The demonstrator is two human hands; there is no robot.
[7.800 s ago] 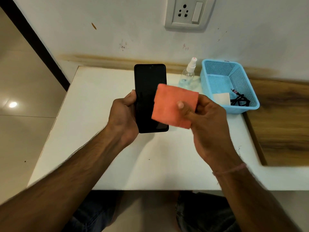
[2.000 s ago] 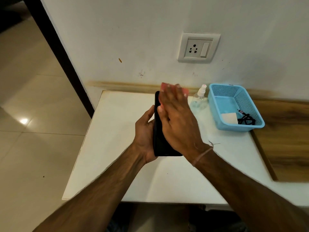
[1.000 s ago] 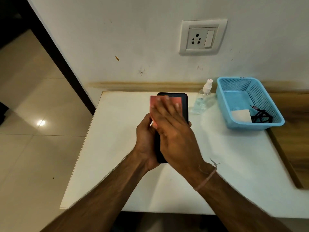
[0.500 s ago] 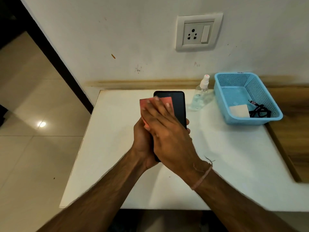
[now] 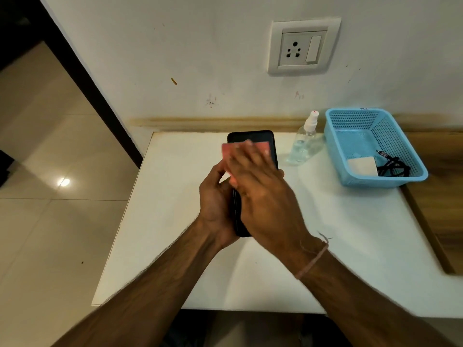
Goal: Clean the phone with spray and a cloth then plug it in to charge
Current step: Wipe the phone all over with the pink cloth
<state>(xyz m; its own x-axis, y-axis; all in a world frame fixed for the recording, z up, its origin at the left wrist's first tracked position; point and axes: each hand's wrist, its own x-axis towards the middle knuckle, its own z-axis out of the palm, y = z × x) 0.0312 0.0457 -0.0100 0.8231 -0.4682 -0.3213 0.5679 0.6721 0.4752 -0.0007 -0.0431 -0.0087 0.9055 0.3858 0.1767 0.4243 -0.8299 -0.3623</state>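
Stage: wiping, not yet finished. The left hand point(image 5: 215, 204) grips the lower half of the phone point(image 5: 250, 137) above the worktop point(image 5: 175, 221), fingers curled round its edge. The right hand point(image 5: 263, 196), fingers straight, presses the cloth point(image 5: 226, 151) flat against the phone's face.

The spray bottle point(image 5: 304, 144) stands beyond the right hand, so spraying is probably complete.

Remaining: charging. The cable point(image 5: 393, 167) lies in the basket point(image 5: 333, 146), to the right of the right hand.

The phone's long axis runs away from the person, with its free end pointing towards the wall.
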